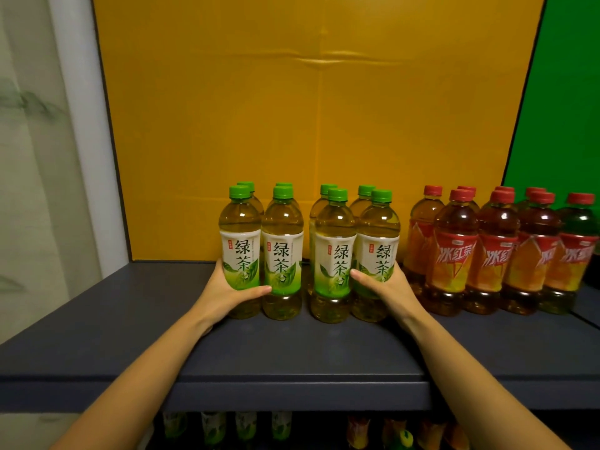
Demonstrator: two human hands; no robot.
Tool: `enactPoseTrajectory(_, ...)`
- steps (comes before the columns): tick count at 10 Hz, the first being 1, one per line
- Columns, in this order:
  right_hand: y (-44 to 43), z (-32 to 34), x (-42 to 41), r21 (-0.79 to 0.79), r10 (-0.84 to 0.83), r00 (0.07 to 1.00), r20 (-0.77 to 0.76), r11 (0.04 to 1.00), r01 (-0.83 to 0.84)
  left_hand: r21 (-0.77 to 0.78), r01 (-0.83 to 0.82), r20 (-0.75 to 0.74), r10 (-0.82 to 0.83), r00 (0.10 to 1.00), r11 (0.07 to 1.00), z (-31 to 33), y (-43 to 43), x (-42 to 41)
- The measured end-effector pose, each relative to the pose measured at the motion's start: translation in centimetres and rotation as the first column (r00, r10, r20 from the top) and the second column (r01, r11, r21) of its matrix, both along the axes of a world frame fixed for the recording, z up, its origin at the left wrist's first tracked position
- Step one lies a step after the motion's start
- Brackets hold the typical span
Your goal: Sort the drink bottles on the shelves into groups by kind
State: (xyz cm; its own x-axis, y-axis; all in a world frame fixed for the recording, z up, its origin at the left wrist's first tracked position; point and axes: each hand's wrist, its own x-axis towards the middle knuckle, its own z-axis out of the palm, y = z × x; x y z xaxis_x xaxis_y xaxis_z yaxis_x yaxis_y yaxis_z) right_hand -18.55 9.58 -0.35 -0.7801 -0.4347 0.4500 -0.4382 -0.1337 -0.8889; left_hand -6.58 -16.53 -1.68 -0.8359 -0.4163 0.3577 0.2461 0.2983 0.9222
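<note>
Left grip (227,289) curls round the left-end green tea bottle (240,248), thumb across the front. Right grip (386,282) mirrors it on the right-end green tea bottle (380,241). I judge both press inward to close the gap in the green block, mid-shelf near the back edge of the shelf (130,319). Red tea bottles (454,254) stand just beside, toward the right end. Waisted clear plastic, glossy wrap labels, ridged caps; on the matte shelf they should slide.

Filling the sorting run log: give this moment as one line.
left hand: grips leftmost green-capped clear plastic tea bottle | right hand: grips rightmost green-capped tea bottle | red-capped amber plastic bottles: grouped at right
</note>
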Motion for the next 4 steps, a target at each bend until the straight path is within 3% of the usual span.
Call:
enactPoseTrajectory(3, 0.6, -0.4, 0.1, 0.030, -0.009, 0.999, 0.035, 1.000, 0.008, -0.056, -0.025, 0.072, 0.029, 0.997, 0.998, 0.4, 0.7, 1.2)
enactPoseTrajectory(4, 2.4, 0.2, 0.8, 0.129, -0.158, 0.987, 0.025, 0.980, 0.154, -0.128, -0.347, -0.084, 0.338, 0.937, 0.929, 0.8, 1.2, 2.1)
